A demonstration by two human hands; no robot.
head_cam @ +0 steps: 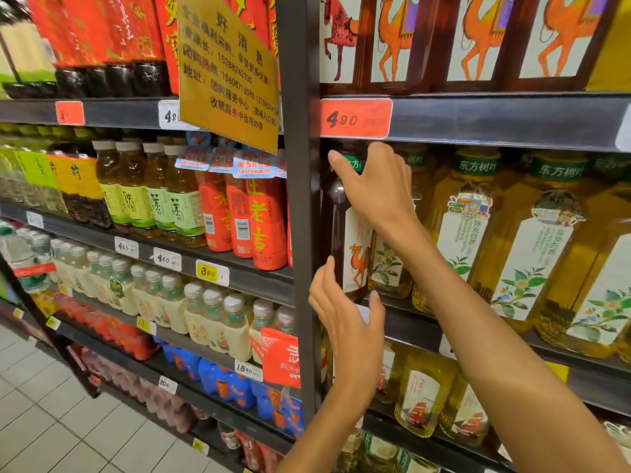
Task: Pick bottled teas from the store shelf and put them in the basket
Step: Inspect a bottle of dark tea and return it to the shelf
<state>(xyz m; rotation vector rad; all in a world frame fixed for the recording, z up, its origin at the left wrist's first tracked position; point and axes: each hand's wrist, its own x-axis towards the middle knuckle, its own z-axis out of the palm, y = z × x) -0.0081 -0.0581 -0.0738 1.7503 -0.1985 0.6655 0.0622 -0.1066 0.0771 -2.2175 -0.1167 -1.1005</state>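
Right hand (375, 186) reaches to the neck of a dark tea bottle (341, 233) at the left end of the shelf (478, 124); fingers look spread, grip probably not yet closed. Left hand (345, 319) relaxed, holding nothing, poised below the bottle's base. Step: picking. Next: clasp, lift out past the black upright (300, 199). Amber bottles (461, 227) crowd just beside. Basket not visible.
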